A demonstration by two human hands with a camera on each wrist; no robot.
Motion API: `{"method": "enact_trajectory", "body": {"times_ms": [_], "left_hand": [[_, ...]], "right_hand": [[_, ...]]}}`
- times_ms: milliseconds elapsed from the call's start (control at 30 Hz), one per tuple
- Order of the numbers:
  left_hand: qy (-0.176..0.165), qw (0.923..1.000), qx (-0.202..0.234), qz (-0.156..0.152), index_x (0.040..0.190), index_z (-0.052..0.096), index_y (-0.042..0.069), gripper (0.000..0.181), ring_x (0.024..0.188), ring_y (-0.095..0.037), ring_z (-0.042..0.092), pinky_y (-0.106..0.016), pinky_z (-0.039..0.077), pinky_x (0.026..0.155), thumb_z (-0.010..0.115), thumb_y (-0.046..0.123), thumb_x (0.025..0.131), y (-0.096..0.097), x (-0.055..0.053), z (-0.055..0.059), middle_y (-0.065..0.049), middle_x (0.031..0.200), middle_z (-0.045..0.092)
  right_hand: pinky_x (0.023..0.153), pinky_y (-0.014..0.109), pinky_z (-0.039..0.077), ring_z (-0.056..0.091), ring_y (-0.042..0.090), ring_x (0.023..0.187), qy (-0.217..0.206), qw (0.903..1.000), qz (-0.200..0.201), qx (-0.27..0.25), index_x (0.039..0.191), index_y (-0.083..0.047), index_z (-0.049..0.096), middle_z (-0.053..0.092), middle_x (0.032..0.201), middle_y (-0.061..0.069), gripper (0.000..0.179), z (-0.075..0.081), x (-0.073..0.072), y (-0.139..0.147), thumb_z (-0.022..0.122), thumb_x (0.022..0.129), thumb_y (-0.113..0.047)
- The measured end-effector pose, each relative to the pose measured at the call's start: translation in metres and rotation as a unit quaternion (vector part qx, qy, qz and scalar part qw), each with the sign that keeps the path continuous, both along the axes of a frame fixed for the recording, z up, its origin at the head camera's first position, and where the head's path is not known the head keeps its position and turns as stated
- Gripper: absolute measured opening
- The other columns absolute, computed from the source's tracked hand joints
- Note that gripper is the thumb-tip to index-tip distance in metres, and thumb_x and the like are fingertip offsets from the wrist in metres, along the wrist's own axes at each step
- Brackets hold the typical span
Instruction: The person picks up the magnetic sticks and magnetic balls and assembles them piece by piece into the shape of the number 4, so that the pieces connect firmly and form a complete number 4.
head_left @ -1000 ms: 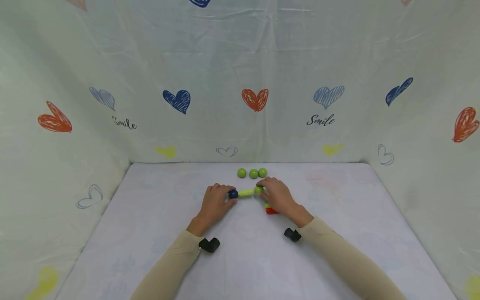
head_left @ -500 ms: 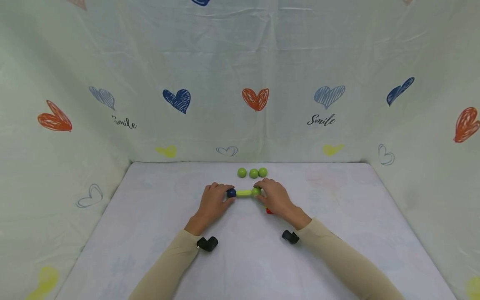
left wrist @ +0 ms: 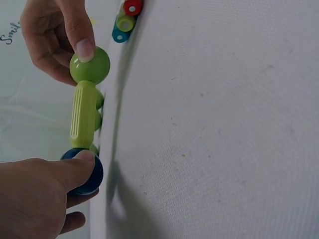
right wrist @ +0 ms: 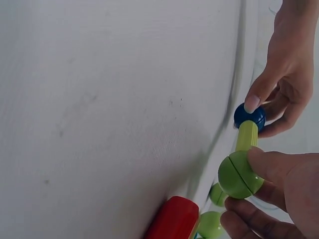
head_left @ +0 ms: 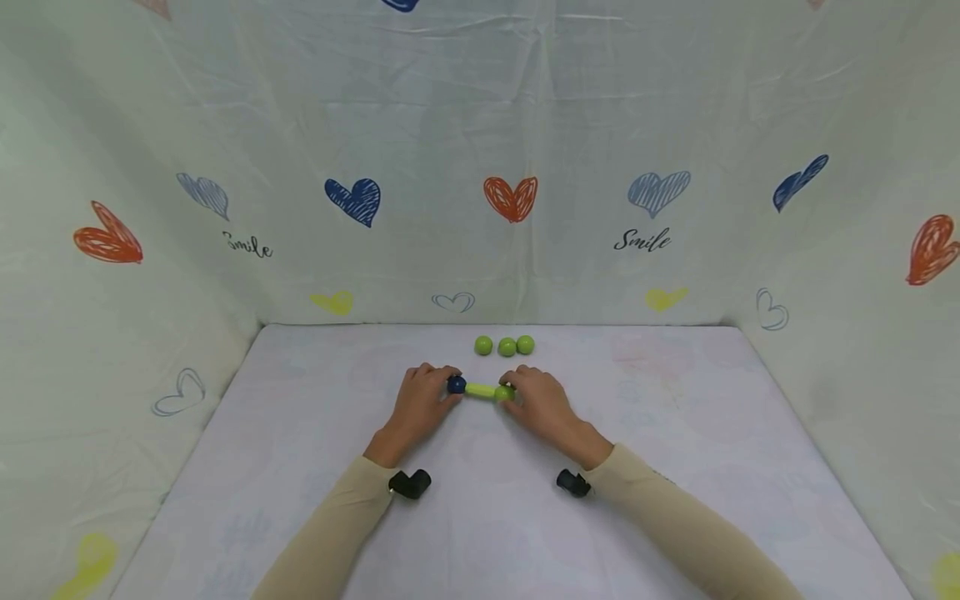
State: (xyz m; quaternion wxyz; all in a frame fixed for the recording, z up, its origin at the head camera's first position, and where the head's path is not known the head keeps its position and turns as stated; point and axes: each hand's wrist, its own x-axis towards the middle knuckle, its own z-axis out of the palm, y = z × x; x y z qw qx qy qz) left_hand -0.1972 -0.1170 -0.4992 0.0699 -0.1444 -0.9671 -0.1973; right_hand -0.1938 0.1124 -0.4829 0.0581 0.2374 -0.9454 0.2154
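My left hand [head_left: 420, 404] pinches a dark blue ball [head_left: 457, 385] between thumb and fingers. A yellow-green ridged rod [left wrist: 83, 114] runs from that ball to a green ball [right wrist: 237, 175], touching both. My right hand [head_left: 543, 406] grips the green ball. In the left wrist view the three pieces form one straight bar, raised over the white surface. Both wrist views show thumbs pressed on the balls.
Three loose green balls [head_left: 507, 347] sit in a row near the table's back edge. A red rod [right wrist: 173, 219] lies by the right hand, beside yellow-green [left wrist: 125, 23] and blue rods [left wrist: 121, 35]; the right hand hides them in the head view. A printed curtain [head_left: 420, 258] stands behind.
The right hand has brought the green ball leftward against the rod's end, closing the gap. Both hands have then shifted slightly left with the joined pieces, and the right hand now covers the red rod.
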Motion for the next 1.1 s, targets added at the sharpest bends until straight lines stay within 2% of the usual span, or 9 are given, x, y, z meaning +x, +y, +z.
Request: {"method": "enact_trajectory", "body": {"times_ms": [300,633,900,1100], "left_hand": [[0.000,1.0000,-0.005,-0.002,0.125,0.074,0.010,0.036,0.109,-0.027,0.064,-0.048,0.044,0.104,0.085,0.017,0.092,-0.003,-0.002,-0.001,-0.006,0.115,0.078],[-0.001,0.9999,0.005,-0.011,0.125,0.074,0.009,0.034,0.106,-0.027,0.064,-0.048,0.045,0.104,0.083,0.012,0.092,-0.004,-0.004,-0.003,-0.007,0.114,0.078],[0.036,0.9988,0.012,-0.031,0.125,0.074,0.009,0.033,0.112,-0.031,0.063,-0.051,0.048,0.100,0.082,0.009,0.093,-0.005,-0.008,-0.006,-0.009,0.123,0.070],[0.040,0.9983,0.020,-0.038,0.129,0.074,0.009,0.037,0.112,-0.032,0.062,-0.051,0.048,0.098,0.081,0.006,0.093,-0.004,-0.009,-0.007,-0.010,0.123,0.067]], "right_hand": [[0.080,0.041,0.055,0.066,0.019,0.084,-0.012,0.9999,0.003,0.009,0.115,-0.008,0.076,0.070,0.094,0.003,0.028,-0.002,0.008,-0.005,0.085,0.090,-0.018],[0.081,0.041,0.056,0.070,0.022,0.087,-0.016,0.9996,0.020,-0.013,0.112,-0.006,0.077,0.073,0.094,0.004,0.024,-0.005,0.016,-0.011,0.084,0.092,-0.018],[0.085,0.040,0.059,0.072,0.022,0.092,-0.043,0.9977,0.047,-0.024,0.115,-0.004,0.077,0.076,0.100,0.006,0.025,-0.006,0.023,-0.017,0.083,0.092,-0.010],[0.086,0.039,0.059,0.073,0.022,0.096,-0.052,0.9960,0.071,-0.016,0.120,-0.002,0.075,0.076,0.104,0.007,0.029,-0.005,0.029,-0.021,0.081,0.092,-0.005]]}}
